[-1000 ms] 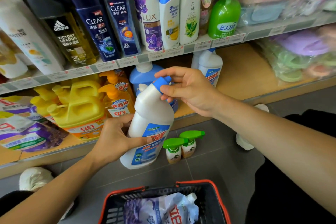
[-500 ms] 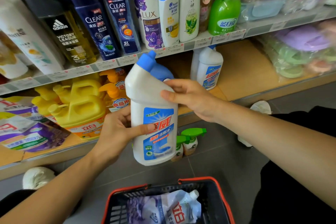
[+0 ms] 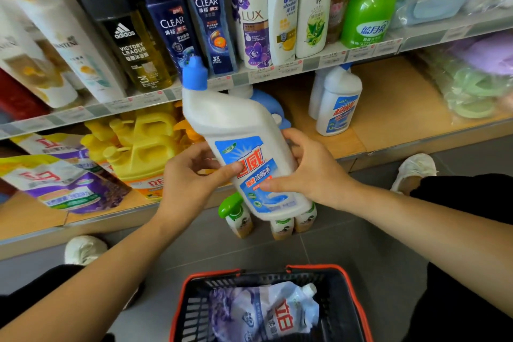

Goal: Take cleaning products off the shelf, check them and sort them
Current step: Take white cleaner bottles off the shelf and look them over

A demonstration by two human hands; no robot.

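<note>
Tilted further, white bottle sits clamped between 2 grips: left hand and right hand.

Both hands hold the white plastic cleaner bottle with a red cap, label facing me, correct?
Not quite. The head view shows the cap is blue, not red. The left hand and right hand do both hold the white plastic cleaner bottle, label facing the camera.

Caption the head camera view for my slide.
Left hand and right hand hold a tilted white plastic bottle with blue cap; a red-rimmed black shopping basket sits on the floor.
</note>
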